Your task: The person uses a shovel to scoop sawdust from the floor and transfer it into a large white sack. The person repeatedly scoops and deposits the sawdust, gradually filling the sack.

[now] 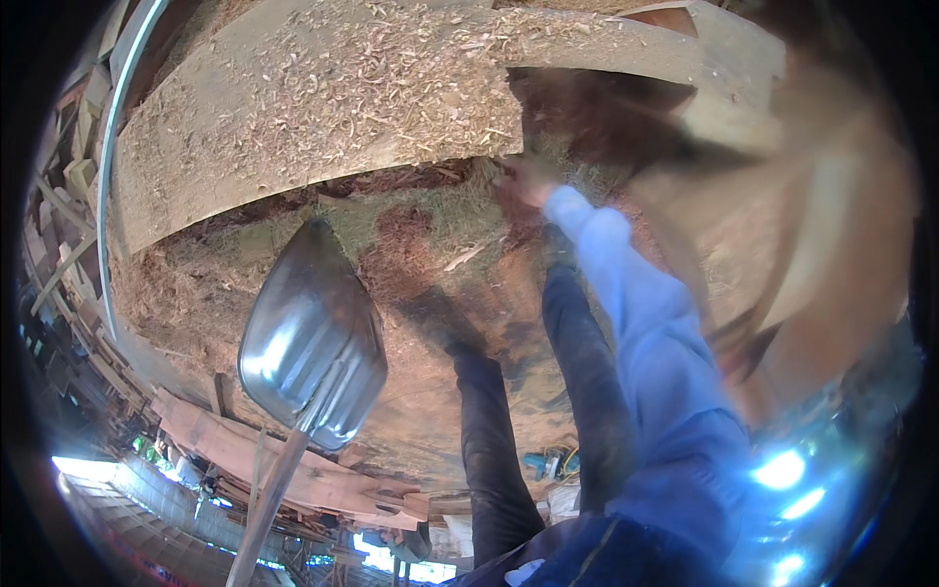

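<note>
My right hand (528, 182), at the end of a light blue sleeve, reaches down beside the near corner of a thin wooden board (235, 147) strewn with shavings. Its fingers are smeared by motion, so their grip does not show. My left hand is outside the picture. A shiny metal shovel (313, 342) rises on the left with its blade up; its wooden handle (269, 509) runs out through the lower edge. To the right of my arm, a large pale brown sheet-like shape (822, 225) is blurred by motion.
Sawdust and wood shavings (401, 245) cover the ground under the board and around my dark-trousered legs (484, 421). Reddish planks (254, 445) and piled wood scraps (73, 215) lie left. A small teal tool (548, 463) sits behind my legs.
</note>
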Demonstrator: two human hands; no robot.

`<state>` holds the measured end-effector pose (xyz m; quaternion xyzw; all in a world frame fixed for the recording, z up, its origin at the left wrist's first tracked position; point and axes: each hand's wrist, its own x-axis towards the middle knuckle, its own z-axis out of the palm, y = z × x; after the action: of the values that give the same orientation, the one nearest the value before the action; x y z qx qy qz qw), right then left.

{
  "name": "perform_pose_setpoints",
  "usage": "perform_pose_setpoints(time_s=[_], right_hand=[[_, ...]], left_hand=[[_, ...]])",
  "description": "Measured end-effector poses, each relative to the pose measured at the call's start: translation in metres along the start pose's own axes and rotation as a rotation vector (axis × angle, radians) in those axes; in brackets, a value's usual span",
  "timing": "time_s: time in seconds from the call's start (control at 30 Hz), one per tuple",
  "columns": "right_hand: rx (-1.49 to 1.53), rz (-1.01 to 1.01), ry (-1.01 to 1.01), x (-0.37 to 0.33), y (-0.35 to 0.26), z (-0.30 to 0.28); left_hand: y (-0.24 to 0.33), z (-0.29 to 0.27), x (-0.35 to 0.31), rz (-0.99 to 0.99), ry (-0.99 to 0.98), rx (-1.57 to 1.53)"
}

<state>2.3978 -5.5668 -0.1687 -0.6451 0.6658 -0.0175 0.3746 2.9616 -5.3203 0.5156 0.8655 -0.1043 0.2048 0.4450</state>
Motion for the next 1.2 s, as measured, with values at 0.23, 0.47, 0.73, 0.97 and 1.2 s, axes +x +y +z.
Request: perform_pose_setpoints(time_s=[0.23,0.47,0.73,0.97,1.2], right_hand=[[-0.434,0.201,0.217,0.079,0.117,0.012],[-0.08,0.193,-0.041,0.006,-0.011,0.073],[0.523,0.698,0.941,-0.129,0.116,0.095],[0.49,1.442,0.736,-0.093,0.226,0.126],[0.064,0.926,0.123,-0.009,0.0,0.122]], left_hand=[[-0.003,-0.003,0.01,0.058,-0.058,0.043],[-0.013,-0.021,0.043,0.115,-0.087,0.105],[-0.018,-0.032,0.083,-0.244,-0.987,-0.458],[-0.027,-0.018,0.079,0.102,-0.155,0.101],[-0.029,0.016,0.046,0.139,-0.263,0.01]])
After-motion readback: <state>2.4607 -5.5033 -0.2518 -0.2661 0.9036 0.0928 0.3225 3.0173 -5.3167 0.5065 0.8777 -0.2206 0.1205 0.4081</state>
